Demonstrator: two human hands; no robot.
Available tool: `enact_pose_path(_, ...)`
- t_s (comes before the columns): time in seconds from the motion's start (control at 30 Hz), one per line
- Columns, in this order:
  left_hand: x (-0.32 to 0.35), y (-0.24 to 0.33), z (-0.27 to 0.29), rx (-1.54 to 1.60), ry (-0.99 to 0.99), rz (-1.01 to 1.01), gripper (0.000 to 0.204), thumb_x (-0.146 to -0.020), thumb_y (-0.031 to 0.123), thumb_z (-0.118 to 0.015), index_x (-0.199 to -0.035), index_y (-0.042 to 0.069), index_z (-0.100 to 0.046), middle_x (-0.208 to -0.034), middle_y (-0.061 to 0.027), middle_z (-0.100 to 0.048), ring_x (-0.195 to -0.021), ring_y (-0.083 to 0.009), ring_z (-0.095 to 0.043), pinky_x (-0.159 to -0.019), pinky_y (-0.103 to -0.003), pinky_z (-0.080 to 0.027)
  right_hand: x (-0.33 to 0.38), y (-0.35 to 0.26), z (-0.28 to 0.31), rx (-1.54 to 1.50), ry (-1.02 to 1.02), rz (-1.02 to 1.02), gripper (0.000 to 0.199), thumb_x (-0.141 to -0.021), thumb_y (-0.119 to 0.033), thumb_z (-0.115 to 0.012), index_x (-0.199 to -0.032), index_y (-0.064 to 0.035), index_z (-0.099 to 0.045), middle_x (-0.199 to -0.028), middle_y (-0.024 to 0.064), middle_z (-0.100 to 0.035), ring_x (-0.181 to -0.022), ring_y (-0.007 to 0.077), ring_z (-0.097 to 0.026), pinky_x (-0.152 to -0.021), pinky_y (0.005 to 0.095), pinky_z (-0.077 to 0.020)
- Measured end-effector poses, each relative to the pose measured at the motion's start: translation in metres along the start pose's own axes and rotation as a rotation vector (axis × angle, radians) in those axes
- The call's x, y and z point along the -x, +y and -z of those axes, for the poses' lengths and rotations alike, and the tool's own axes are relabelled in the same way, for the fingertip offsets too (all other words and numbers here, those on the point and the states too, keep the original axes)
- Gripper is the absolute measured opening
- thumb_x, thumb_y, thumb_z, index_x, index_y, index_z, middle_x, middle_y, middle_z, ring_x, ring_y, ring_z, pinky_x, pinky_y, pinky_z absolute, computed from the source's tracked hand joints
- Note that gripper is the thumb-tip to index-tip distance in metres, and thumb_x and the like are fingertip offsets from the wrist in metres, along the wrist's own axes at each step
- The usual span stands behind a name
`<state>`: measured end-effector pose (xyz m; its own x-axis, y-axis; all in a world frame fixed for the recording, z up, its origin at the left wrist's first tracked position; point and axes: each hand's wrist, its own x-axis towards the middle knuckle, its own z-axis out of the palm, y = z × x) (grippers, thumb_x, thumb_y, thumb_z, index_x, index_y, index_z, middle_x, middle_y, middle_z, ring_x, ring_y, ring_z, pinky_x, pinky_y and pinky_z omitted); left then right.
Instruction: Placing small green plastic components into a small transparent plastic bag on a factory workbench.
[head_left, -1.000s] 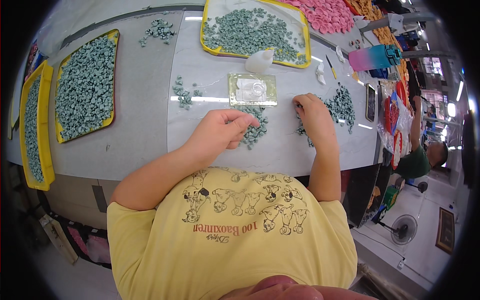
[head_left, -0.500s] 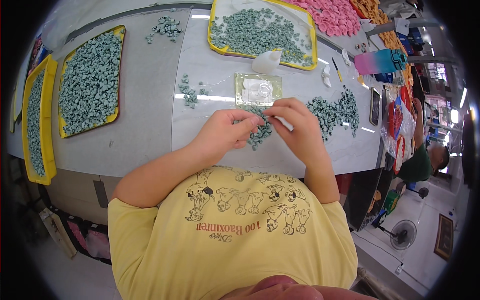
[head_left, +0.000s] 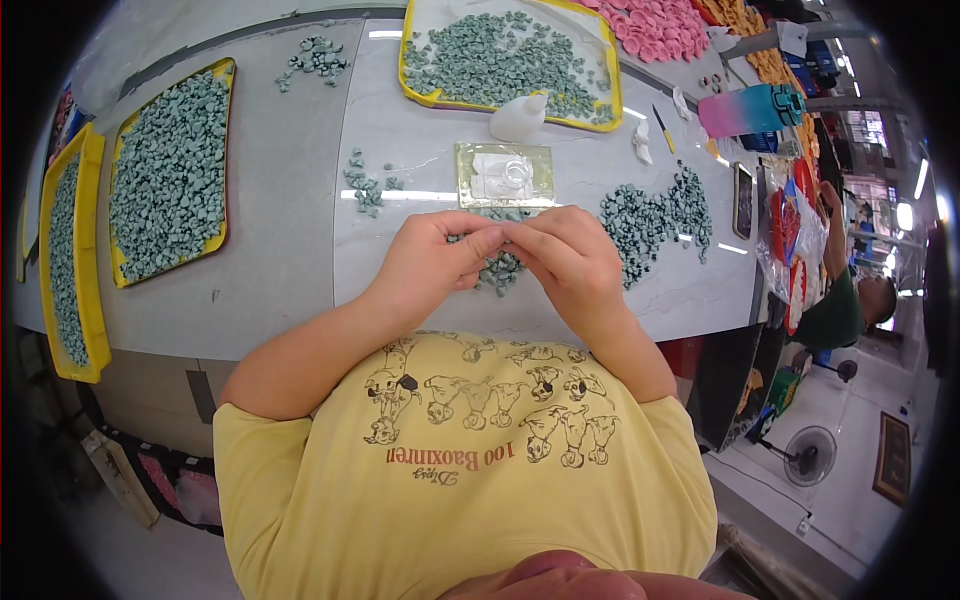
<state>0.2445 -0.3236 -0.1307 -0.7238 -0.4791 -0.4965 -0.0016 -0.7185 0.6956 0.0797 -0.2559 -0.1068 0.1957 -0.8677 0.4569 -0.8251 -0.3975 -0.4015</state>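
My left hand [head_left: 436,255] and my right hand [head_left: 566,254] meet fingertip to fingertip over a small heap of green pieces [head_left: 500,270] on the table. Both are closed in a pinch. Whatever lies between the fingertips is too small and too covered to make out. Just beyond the hands sits a clear yellowish flat block [head_left: 541,163] with white paper and a round wet-looking patch on it. Behind it stands a white squeeze bottle [head_left: 517,118], near the edge of a yellow tray [head_left: 612,70] of loose green pieces.
Loose green pieces lie in a pile [head_left: 640,225] at right and a small cluster [head_left: 368,185] at left. Two more yellow-rimmed trays of them stand far left. A yellow-handled knife [head_left: 663,130], pink-and-blue bottle [head_left: 745,110] and phone [head_left: 742,201] lie right. Another person [head_left: 840,315] is farther right.
My right hand has moved left and down until its fingertips meet those of my left hand. The view has shifted slightly.
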Motion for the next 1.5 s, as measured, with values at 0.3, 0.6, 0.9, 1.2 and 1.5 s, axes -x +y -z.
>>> enact_pose_path(0.3, 0.001, -0.004, 0.007, 0.017, 0.009, -0.005, 0.021, -0.088, 0.019, -0.058, -0.091, -0.002, -0.062, -0.063, 0.0028, -0.048, -0.053, -0.0046, -0.038, -0.047, -0.02, -0.032, 0.002, -0.002, -0.003, -0.1, -0.031, -0.09, 0.022, -0.06, 0.004, -0.071, -0.08, -0.0029, -0.064, -0.074, 0.0053, -0.061, -0.064, 0.0179, -0.058, -0.054, 0.0265, -0.047)
enact_pose_path(0.6, 0.001, 0.0, 0.011, 0.046, 0.036, -0.063, 0.023, -0.09, 0.016, -0.055, -0.101, -0.004, -0.06, -0.062, 0.004, -0.041, -0.053, -0.0055, -0.033, -0.047, -0.02, -0.03, -0.013, 0.032, -0.006, 0.245, -0.043, 0.134, 0.029, -0.057, 0.003, -0.07, -0.084, -0.0029, -0.063, -0.071, 0.0034, -0.056, -0.061, 0.0185, -0.053, -0.05, 0.0287, -0.0429)
enact_pose_path(0.9, -0.002, -0.004, 0.027, 0.249, 0.055, -0.107, 0.018, -0.087, 0.013, -0.058, -0.097, -0.001, -0.053, -0.073, -0.0002, -0.049, -0.055, -0.0066, -0.037, -0.049, -0.02, -0.032, -0.026, 0.027, -0.014, 0.458, -0.229, 0.238, 0.02, -0.067, -0.005, -0.061, -0.087, -0.0016, -0.062, -0.081, 0.0033, -0.056, -0.07, 0.0171, -0.054, -0.052, 0.0278, -0.0437)
enact_pose_path(1.2, 0.003, 0.001, 0.035, 0.348, 0.064, -0.004, 0.021, -0.093, 0.025, -0.049, -0.085, 0.006, -0.046, -0.066, 0.0019, -0.043, -0.05, -0.0047, -0.031, -0.042, -0.019, -0.024, -0.032, 0.02, -0.025, 0.148, -0.071, 0.118, 0.024, -0.061, 0.004, -0.07, -0.083, -0.0003, -0.062, -0.074, 0.0036, -0.057, -0.064, 0.0176, -0.055, -0.051, 0.0287, -0.0438)
enact_pose_path(1.5, 0.005, 0.003, 0.031, 0.321, 0.037, 0.047, 0.03, -0.095, 0.034, -0.044, -0.077, 0.01, -0.04, -0.06, 0.0039, -0.035, -0.046, -0.0049, -0.028, -0.04, -0.021, -0.02, -0.022, -0.006, -0.042, -0.074, 0.135, 0.164, 0.024, -0.059, 0.008, -0.072, -0.08, 0.0011, -0.063, -0.075, 0.0072, -0.058, -0.062, 0.0195, -0.055, -0.051, 0.0275, -0.0437)
